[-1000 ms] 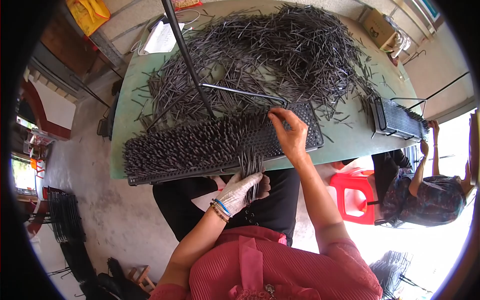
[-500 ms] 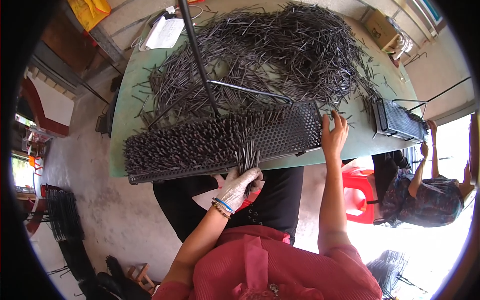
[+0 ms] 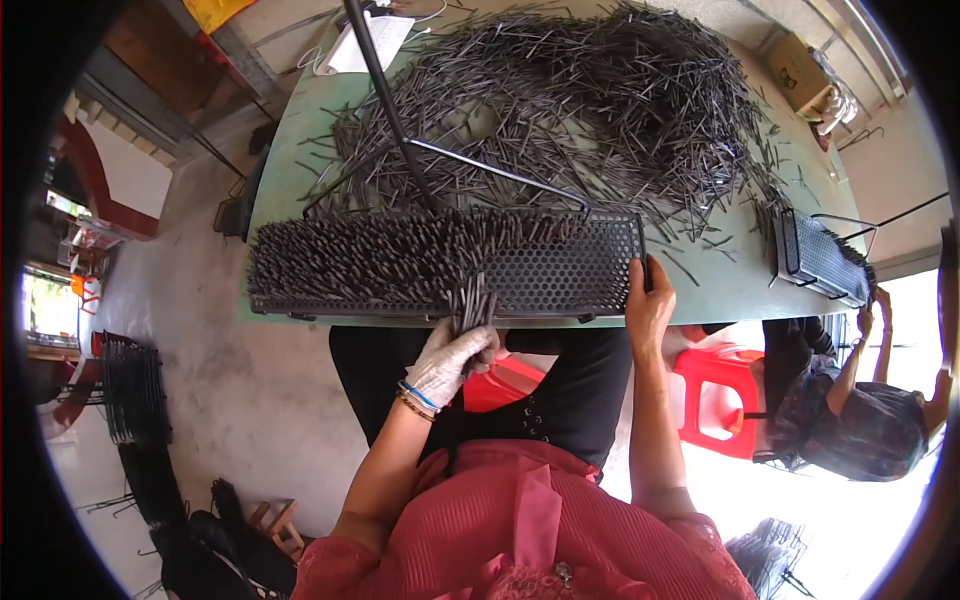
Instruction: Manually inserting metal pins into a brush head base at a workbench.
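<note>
My gloved left hand (image 3: 455,355) is closed round a bundle of thin dark sticks (image 3: 472,305), their tips fanning upward at the near edge of a long black perforated metal rack (image 3: 575,280). Bare and bent at the fingers, my right hand (image 3: 650,298) grips the rack's right end. Many short dark sticks (image 3: 350,262) stand upright in the rack's holes over its left and middle part. Toward the right end the holes hold no sticks. A thin metal bar frame (image 3: 500,180) rises behind the rack.
A big loose heap of dark sticks (image 3: 650,90) covers the far part of the green table (image 3: 700,275). White paper (image 3: 365,45) lies far left, a cardboard box (image 3: 800,75) far right. At the right, another person (image 3: 850,410) handles a second rack (image 3: 820,255). A red stool (image 3: 720,400) stands nearby.
The rack has turned from slanting to nearly level with the table edge. My right hand has changed from lying against its end to gripping it. The left hand still holds the bundle.
</note>
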Available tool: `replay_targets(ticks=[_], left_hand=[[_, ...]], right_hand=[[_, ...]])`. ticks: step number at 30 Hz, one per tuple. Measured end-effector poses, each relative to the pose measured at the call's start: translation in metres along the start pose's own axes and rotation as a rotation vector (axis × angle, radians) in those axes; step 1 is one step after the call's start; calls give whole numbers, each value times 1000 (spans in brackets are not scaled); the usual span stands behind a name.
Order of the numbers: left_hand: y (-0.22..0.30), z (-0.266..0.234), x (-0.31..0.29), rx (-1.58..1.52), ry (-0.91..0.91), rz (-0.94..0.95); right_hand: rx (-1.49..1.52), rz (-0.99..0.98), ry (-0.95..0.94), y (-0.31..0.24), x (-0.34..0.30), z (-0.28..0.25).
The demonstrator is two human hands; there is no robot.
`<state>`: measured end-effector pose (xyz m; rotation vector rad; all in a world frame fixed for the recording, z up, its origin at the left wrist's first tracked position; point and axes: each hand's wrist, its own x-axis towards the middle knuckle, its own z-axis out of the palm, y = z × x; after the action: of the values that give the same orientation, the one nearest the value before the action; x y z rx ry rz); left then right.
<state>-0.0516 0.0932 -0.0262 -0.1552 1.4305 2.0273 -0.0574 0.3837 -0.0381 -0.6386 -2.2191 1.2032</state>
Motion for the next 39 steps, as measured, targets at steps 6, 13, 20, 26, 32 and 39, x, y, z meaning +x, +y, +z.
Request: replay_targets(ticks=[6, 13, 20, 26, 32, 39], left_hand=[[-4, -3, -6, -28, 93, 1], [-6, 23, -18, -180, 41, 36], [-16, 29, -12, -157, -29, 40], [-17, 32, -8, -175, 24, 15], [-6, 35, 0, -327, 13, 29], [-22, 21, 12, -305, 43, -49]], right_hand=[[-20, -113, -22, 7, -3, 13], [229, -283, -638, -68, -53, 24], [450, 270, -903, -67, -60, 35], [522, 155, -756, -60, -49, 34], [632, -47, -509, -84, -12, 48], [409, -426, -486, -92, 7, 85]])
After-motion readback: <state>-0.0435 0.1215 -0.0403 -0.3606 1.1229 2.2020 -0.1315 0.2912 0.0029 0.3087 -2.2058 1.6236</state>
